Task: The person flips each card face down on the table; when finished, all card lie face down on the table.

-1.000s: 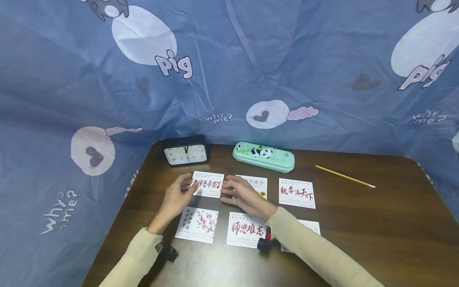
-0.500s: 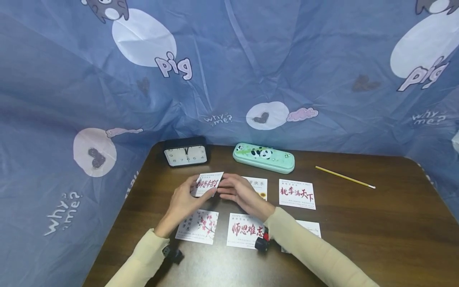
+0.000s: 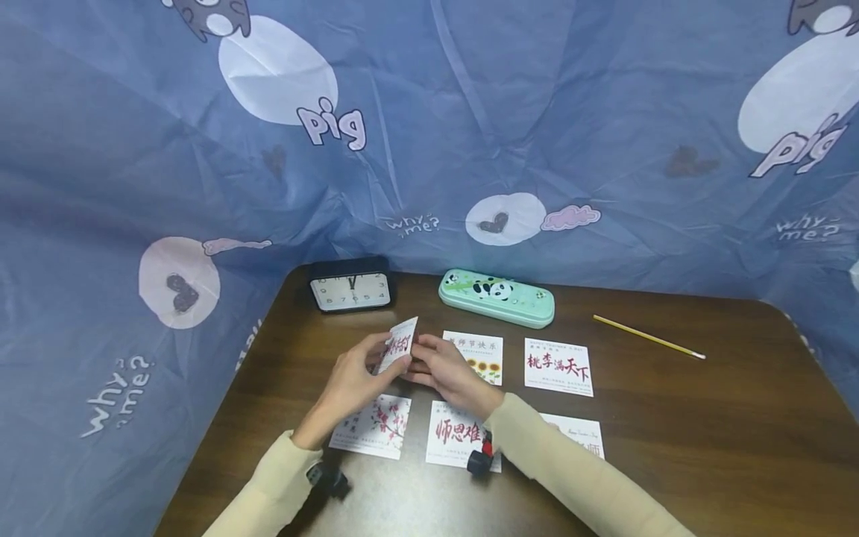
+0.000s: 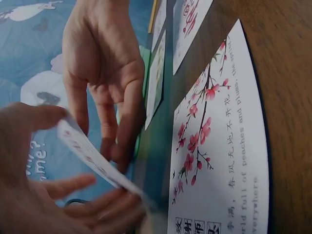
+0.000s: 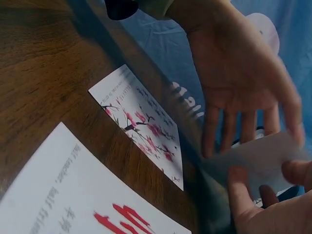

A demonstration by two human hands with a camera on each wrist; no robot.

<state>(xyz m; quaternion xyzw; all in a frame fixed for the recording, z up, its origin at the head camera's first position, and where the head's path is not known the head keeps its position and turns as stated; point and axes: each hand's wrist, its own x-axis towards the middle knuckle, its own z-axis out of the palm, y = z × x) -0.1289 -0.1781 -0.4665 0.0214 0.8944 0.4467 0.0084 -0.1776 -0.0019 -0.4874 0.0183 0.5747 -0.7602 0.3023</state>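
A small white card with red characters [image 3: 400, 344] stands tilted on edge above the dark wooden table [image 3: 705, 432]. My left hand [image 3: 376, 365] pinches it between thumb and fingers from the left. My right hand [image 3: 419, 359] holds its right edge with thumb and fingertips. In the left wrist view the card [image 4: 92, 161] lies between my left thumb and fingers [image 4: 105, 204], with the right hand [image 4: 105, 73] just beyond it. In the right wrist view the card [image 5: 263, 158] is blurred, the left hand [image 5: 229, 63] behind it.
Several more cards lie face up: a plum-blossom card [image 3: 376, 426], a red-lettered card [image 3: 456, 432], a sunflower card [image 3: 482, 356] and another red-lettered card [image 3: 559, 366]. A black clock [image 3: 350, 289], a green panda pencil case [image 3: 496, 296] and a pencil [image 3: 648, 337] lie farther back. Blue printed cloth surrounds the table.
The card lay flat at the back left; both hands lifted it off the table and it now stands tilted on edge. The right hand no longer covers the sunflower card.
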